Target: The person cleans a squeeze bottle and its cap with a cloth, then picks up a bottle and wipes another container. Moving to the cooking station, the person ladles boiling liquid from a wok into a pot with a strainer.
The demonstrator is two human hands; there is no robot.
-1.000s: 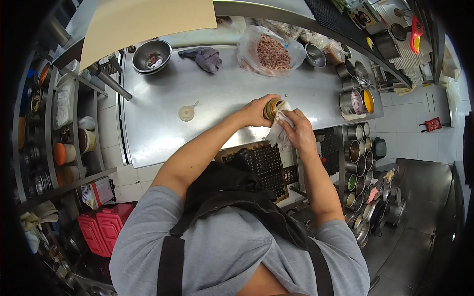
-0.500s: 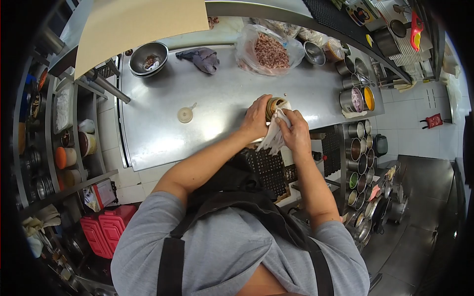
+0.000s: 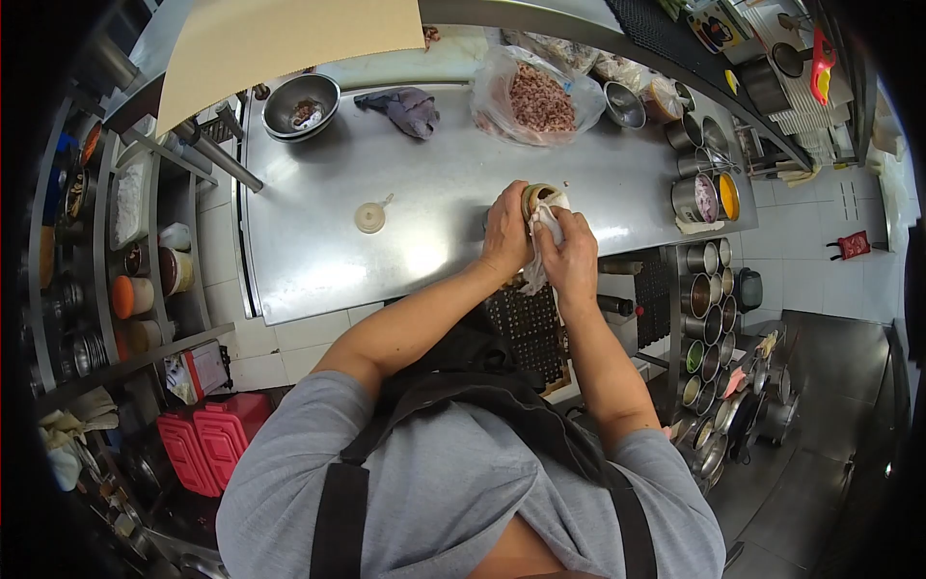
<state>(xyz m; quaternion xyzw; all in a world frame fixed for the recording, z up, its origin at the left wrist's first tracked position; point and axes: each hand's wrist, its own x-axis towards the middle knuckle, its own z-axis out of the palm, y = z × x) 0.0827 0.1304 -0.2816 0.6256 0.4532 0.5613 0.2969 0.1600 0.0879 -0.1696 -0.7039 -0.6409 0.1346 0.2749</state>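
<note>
My left hand [image 3: 505, 234] is wrapped round a small jar [image 3: 531, 197], whose round open rim faces up. Over the jar's near right side lies a white cloth [image 3: 535, 277], pinched in my right hand [image 3: 570, 255] and hanging down past the table edge. The jar's lower part is hidden by my fingers and the cloth. A pale round lid [image 3: 368, 218] with a small tab rests on the steel table [image 3: 318, 275], left of my hands.
At the back are stacked metal bowls [image 3: 301, 108], a dark crumpled cloth [image 3: 406, 111] and a plastic bag of chopped meat [image 3: 540, 98]. Metal containers [image 3: 691, 200] stand at the right end. A cardboard sheet [image 3: 289, 53] overhangs the back left.
My right hand has shifted with the cloth, now pressed closer against the jar's rim and side, with less cloth hanging out. The whole view has shifted slightly.
</note>
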